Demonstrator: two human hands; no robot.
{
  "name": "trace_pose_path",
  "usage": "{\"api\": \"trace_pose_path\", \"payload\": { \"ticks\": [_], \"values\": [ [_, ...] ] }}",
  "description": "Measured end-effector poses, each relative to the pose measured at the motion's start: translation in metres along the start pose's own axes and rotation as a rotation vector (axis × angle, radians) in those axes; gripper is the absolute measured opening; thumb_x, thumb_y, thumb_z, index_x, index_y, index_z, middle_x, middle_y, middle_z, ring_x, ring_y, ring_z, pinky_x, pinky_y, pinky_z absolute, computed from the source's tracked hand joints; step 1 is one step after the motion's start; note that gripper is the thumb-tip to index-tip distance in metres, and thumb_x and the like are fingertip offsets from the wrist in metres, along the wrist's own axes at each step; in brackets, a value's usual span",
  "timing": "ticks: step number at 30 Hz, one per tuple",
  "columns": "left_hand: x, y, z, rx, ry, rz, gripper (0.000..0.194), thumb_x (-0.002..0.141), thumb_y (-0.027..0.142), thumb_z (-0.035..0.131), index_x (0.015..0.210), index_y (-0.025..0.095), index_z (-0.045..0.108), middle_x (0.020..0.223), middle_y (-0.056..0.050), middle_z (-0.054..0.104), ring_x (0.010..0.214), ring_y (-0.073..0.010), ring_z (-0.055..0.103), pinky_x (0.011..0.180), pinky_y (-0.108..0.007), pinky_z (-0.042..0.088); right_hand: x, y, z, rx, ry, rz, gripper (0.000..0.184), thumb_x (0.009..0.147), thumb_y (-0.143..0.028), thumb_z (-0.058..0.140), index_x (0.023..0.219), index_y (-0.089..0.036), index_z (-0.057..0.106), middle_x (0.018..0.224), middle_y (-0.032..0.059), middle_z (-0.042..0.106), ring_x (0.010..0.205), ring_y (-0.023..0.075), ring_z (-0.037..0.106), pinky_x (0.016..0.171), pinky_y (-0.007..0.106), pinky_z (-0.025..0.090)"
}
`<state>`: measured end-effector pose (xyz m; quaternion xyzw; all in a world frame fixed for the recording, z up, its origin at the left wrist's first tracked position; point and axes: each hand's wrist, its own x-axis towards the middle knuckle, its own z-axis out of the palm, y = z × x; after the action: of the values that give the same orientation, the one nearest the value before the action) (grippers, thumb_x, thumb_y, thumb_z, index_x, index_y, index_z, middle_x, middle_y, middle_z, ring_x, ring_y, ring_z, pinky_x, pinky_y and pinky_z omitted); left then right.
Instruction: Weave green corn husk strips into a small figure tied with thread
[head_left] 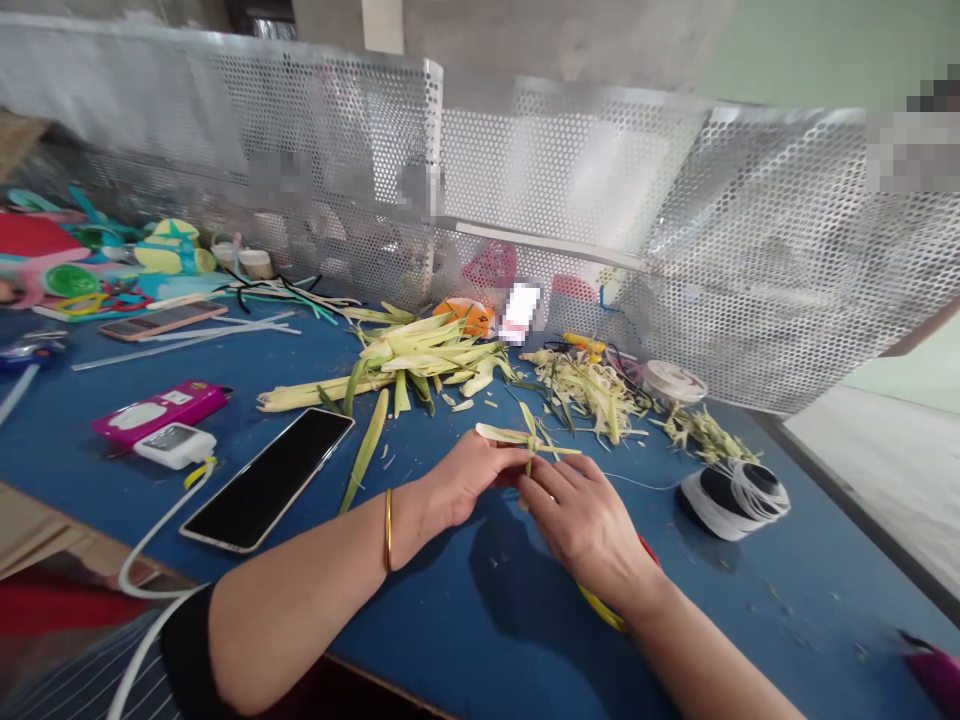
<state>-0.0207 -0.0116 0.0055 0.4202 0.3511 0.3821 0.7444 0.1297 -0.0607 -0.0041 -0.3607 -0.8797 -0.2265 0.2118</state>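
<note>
Crossed husk strips (531, 441) left of the thread spool (731, 502), pinched near the crossing by left hand (474, 472) and right hand (581, 515). Probably light, pliant, prone to splitting along the grain; best gripped at the crossing, not the tips.

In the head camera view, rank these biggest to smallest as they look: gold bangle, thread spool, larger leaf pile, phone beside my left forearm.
1. Larger leaf pile
2. Phone
3. Thread spool
4. Gold bangle
</note>
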Motion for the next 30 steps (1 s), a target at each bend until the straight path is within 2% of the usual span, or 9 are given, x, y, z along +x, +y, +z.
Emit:
{"api": "trace_pose_path", "payload": {
  "ticks": [8, 13, 17, 19, 21, 24, 26, 28, 30],
  "values": [
    [0.002, -0.009, 0.000, -0.027, 0.014, 0.023, 0.017, 0.058, 0.018, 0.078, 0.070, 0.012, 0.067, 0.072, -0.003, 0.067, 0.070, -0.0126, 0.059, 0.067, -0.025, 0.045, 0.000, -0.005, -0.002, 0.115, 0.073, -0.057, 0.035, 0.097, -0.008, 0.036, 0.068, -0.019, 0.052, 0.064, 0.0012, 0.053, 0.063, 0.0154, 0.043, 0.073, 0.031, 0.038],
    [0.002, -0.007, -0.002, -0.034, 0.003, 0.010, 0.017, 0.060, 0.019, 0.079, 0.071, 0.012, 0.068, 0.073, -0.004, 0.069, 0.067, -0.0116, 0.060, 0.067, -0.024, 0.046, 0.002, -0.006, -0.007, 0.087, 0.083, -0.092, 0.031, 0.096, -0.008, 0.038, 0.075, -0.018, 0.058, 0.067, 0.0023, 0.057, 0.067, 0.0163, 0.051, 0.075, 0.033, 0.040],
    [0.003, -0.002, -0.006, -0.093, -0.060, -0.001, 0.016, 0.068, 0.022, 0.075, 0.080, 0.013, 0.072, 0.079, -0.006, 0.072, 0.074, -0.0132, 0.065, 0.073, -0.024, 0.048, -0.001, -0.007, -0.008, 0.020, 0.132, -0.018, 0.018, 0.094, -0.010, 0.044, 0.087, -0.018, 0.059, 0.072, 0.0036, 0.062, 0.065, 0.0168, 0.054, 0.074, 0.034, 0.040],
    [0.003, -0.001, -0.007, -0.166, -0.089, -0.017, 0.016, 0.073, 0.024, 0.071, 0.085, 0.013, 0.072, 0.085, -0.008, 0.074, 0.077, -0.0147, 0.067, 0.077, -0.026, 0.050, -0.004, -0.008, -0.006, 0.060, 0.203, 0.072, 0.007, 0.093, -0.016, 0.051, 0.096, -0.019, 0.057, 0.074, 0.0032, 0.063, 0.065, 0.0167, 0.055, 0.074, 0.034, 0.042],
    [0.003, 0.000, -0.007, -0.234, -0.093, -0.022, 0.015, 0.075, 0.024, 0.070, 0.086, 0.014, 0.071, 0.087, -0.008, 0.074, 0.079, -0.0156, 0.068, 0.079, -0.028, 0.051, -0.006, -0.010, -0.003, 0.194, 0.257, 0.213, 0.013, 0.091, -0.028, 0.059, 0.100, -0.019, 0.054, 0.073, 0.0020, 0.062, 0.064, 0.0170, 0.056, 0.071, 0.033, 0.043],
    [0.003, 0.000, -0.006, -0.271, -0.064, -0.002, 0.017, 0.075, 0.024, 0.072, 0.089, 0.014, 0.069, 0.082, -0.007, 0.073, 0.075, -0.0155, 0.068, 0.075, -0.029, 0.052, -0.006, -0.013, 0.001, 0.585, 0.198, 0.527, 0.021, 0.094, -0.042, 0.052, 0.090, -0.021, 0.055, 0.074, 0.0020, 0.062, 0.067, 0.0172, 0.056, 0.067, 0.031, 0.042],
    [0.003, 0.000, -0.005, -0.250, -0.057, 0.013, 0.022, 0.074, 0.025, 0.075, 0.092, 0.014, 0.068, 0.079, -0.006, 0.072, 0.068, -0.0154, 0.066, 0.065, -0.028, 0.052, -0.002, -0.016, 0.003, 0.898, 0.139, 0.766, 0.031, 0.097, -0.044, 0.043, 0.080, -0.022, 0.057, 0.074, 0.0021, 0.062, 0.069, 0.0166, 0.055, 0.067, 0.029, 0.042],
    [0.002, -0.001, -0.004, -0.206, -0.078, 0.023, 0.028, 0.072, 0.028, 0.077, 0.093, 0.014, 0.068, 0.077, -0.005, 0.070, 0.059, -0.0146, 0.061, 0.052, -0.027, 0.048, 0.001, -0.017, 0.006, 1.189, 0.122, 0.948, 0.034, 0.095, -0.046, 0.046, 0.076, -0.021, 0.060, 0.073, 0.0017, 0.062, 0.069, 0.0165, 0.055, 0.068, 0.029, 0.043],
    [0.001, -0.001, -0.002, -0.156, -0.105, 0.039, 0.033, 0.069, 0.031, 0.079, 0.095, 0.013, 0.067, 0.073, -0.004, 0.067, 0.055, -0.0141, 0.058, 0.046, -0.027, 0.044, 0.004, -0.017, 0.010, 1.393, 0.131, 1.032, 0.029, 0.088, -0.047, 0.058, 0.077, -0.020, 0.063, 0.071, 0.0010, 0.062, 0.068, 0.0162, 0.055, 0.069, 0.029, 0.043]
  ]
}}
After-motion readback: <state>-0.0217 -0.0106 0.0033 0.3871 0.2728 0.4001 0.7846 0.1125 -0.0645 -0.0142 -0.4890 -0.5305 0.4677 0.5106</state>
